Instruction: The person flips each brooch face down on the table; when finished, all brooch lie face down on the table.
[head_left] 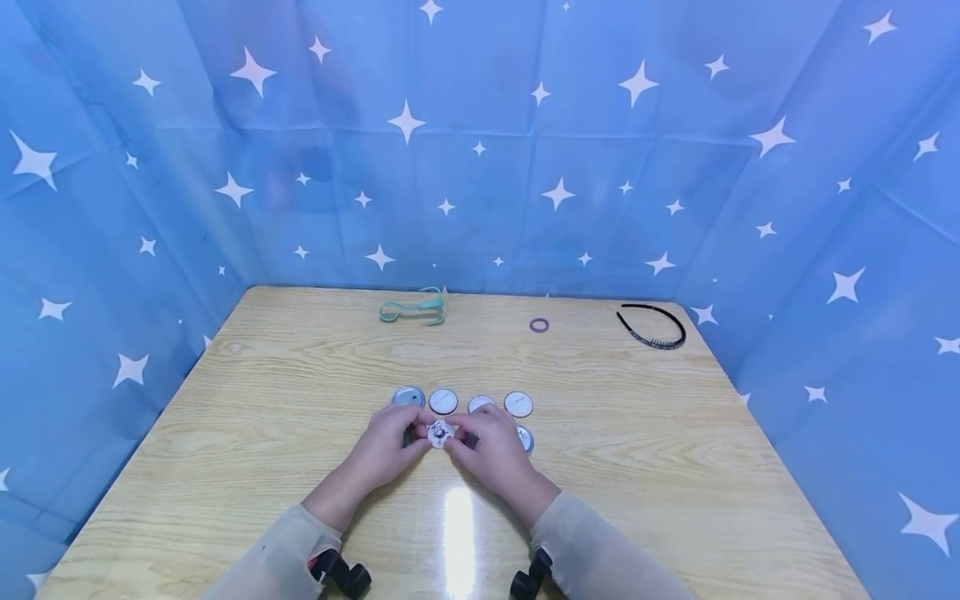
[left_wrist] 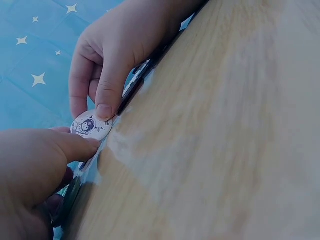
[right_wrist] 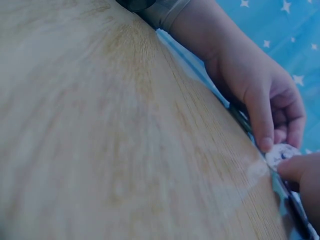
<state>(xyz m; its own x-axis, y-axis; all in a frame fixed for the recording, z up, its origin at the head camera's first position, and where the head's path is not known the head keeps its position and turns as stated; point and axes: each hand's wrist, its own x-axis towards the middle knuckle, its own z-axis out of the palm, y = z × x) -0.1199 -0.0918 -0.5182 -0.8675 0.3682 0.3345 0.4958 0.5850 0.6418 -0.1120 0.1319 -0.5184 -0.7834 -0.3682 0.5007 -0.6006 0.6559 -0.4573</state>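
Observation:
Both hands are at a small round white badge (head_left: 440, 433) with a dark cartoon figure on its face. My left hand (head_left: 386, 443) pinches its left edge between thumb and fingers. The right hand (head_left: 491, 446) pinches the opposite edge; in the left wrist view its thumb lies on the badge's printed face. Just beyond the hands lie more round badges: a silvery one (head_left: 408, 395), a white one (head_left: 443, 402), another white one (head_left: 481, 402) partly covered by the right hand, and a white one (head_left: 518, 404). A silvery-rimmed badge (head_left: 527, 439) shows beside the right hand.
Toward the back of the wooden table (head_left: 637, 500) lie a teal looped item (head_left: 414, 309), a purple ring (head_left: 539, 325) and a black headband (head_left: 660, 340). A blue curtain with white stars (head_left: 480, 208) hangs behind and at both sides.

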